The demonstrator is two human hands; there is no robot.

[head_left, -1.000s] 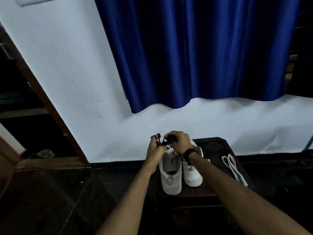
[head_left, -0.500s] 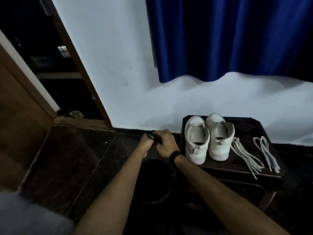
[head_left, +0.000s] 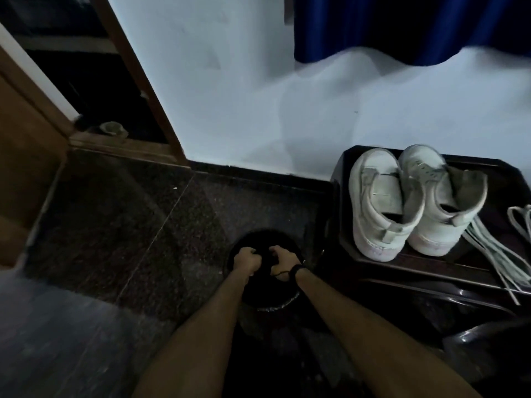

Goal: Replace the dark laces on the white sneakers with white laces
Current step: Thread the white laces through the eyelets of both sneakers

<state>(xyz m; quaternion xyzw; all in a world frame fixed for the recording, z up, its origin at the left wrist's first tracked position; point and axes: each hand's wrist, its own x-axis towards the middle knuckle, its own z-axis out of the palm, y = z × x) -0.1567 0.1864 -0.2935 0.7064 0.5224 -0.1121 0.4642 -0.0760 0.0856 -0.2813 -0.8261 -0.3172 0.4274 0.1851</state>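
Observation:
Two white sneakers (head_left: 385, 202) stand side by side, heels toward me and without laces, on a dark low table (head_left: 431, 268) at the right. White laces (head_left: 494, 251) lie on the table just right of the shoes. My left hand (head_left: 245, 261) and my right hand (head_left: 283, 262) are both curled over a round black bin (head_left: 258, 294) on the floor, left of the table. Between them they hold the dark laces (head_left: 267, 259), which barely show against the black bin. A thin dark strand hangs by my right wrist.
A white wall runs behind the table, with a blue curtain (head_left: 402, 24) hanging at the top right. A wooden door frame (head_left: 138, 70) and dark doorway are at the upper left. The floor is dark polished stone.
My hands carried the dark laces left and down, away from the sneakers, to over the black bin on the floor. My view followed left and down; the shoes now sit at the right.

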